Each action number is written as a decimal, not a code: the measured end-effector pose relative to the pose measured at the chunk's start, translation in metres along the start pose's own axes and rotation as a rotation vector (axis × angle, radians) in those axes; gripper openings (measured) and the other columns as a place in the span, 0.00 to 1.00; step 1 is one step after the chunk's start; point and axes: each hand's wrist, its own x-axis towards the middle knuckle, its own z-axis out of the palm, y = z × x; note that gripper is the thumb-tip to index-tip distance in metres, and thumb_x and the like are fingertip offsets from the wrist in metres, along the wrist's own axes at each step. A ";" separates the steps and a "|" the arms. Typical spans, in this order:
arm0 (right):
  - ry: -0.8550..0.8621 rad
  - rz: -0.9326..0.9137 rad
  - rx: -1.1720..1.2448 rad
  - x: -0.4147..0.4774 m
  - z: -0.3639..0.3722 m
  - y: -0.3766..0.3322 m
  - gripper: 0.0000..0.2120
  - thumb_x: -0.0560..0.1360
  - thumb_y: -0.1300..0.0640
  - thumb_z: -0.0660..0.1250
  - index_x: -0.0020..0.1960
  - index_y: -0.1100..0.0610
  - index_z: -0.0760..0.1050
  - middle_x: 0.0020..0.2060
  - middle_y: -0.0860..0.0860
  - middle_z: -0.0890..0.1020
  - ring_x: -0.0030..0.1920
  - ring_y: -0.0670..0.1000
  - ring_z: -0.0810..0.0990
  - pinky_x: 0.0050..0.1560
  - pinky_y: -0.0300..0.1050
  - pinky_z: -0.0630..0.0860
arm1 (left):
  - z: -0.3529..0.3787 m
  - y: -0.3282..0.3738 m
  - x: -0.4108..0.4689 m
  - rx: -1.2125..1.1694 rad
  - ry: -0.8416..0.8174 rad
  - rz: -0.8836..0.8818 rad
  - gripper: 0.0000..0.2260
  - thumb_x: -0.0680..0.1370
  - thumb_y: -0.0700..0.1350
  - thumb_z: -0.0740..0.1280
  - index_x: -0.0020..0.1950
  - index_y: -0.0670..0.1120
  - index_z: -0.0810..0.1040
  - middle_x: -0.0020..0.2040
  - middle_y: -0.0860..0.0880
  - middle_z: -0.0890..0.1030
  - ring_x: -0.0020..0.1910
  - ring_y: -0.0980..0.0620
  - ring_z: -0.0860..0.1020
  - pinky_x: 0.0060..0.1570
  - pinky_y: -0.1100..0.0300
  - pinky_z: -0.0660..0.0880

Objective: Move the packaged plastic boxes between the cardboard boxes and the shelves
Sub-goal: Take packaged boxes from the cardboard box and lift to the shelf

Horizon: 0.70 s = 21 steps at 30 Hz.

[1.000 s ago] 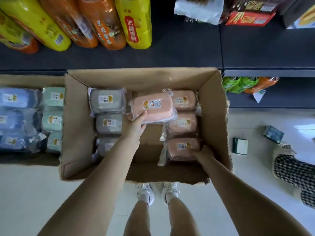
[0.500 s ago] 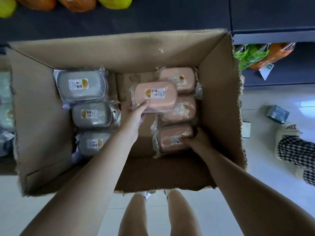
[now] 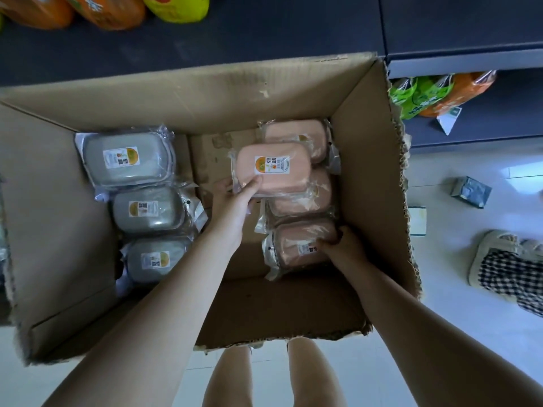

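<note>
both busy: left grip (image 3: 235, 207) pinches raised pink box (image 3: 276, 177) endwise, right grip (image 3: 342, 245) clasps near pink box (image 3: 296, 245); likely light, stiff, film slippery.

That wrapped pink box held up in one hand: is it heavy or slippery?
Probably light: the left hand holds the pink box up by one end alone. Its glossy, loose wrap could slip in the grip. The shell looks stiff, showing no sag.
</note>
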 end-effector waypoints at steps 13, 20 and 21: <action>0.180 -0.298 0.395 -0.021 -0.031 -0.093 0.17 0.77 0.48 0.65 0.60 0.58 0.76 0.50 0.53 0.81 0.51 0.52 0.80 0.46 0.40 0.73 | 0.031 0.020 0.010 0.102 -0.034 0.043 0.15 0.71 0.44 0.75 0.47 0.53 0.69 0.52 0.49 0.77 0.49 0.56 0.77 0.48 0.62 0.73; 0.380 -0.266 0.320 0.015 -0.025 -0.123 0.24 0.79 0.51 0.61 0.70 0.64 0.65 0.62 0.60 0.77 0.62 0.59 0.75 0.51 0.41 0.66 | 0.051 0.029 0.036 0.420 -0.088 0.130 0.18 0.78 0.53 0.65 0.63 0.43 0.71 0.56 0.50 0.74 0.55 0.52 0.73 0.50 0.62 0.66; 0.392 -0.262 0.304 0.018 -0.022 -0.124 0.23 0.79 0.51 0.61 0.69 0.64 0.66 0.61 0.60 0.77 0.62 0.59 0.75 0.53 0.42 0.66 | 0.053 0.030 0.040 0.467 -0.073 0.150 0.18 0.78 0.52 0.65 0.63 0.42 0.73 0.56 0.49 0.75 0.54 0.52 0.73 0.49 0.63 0.66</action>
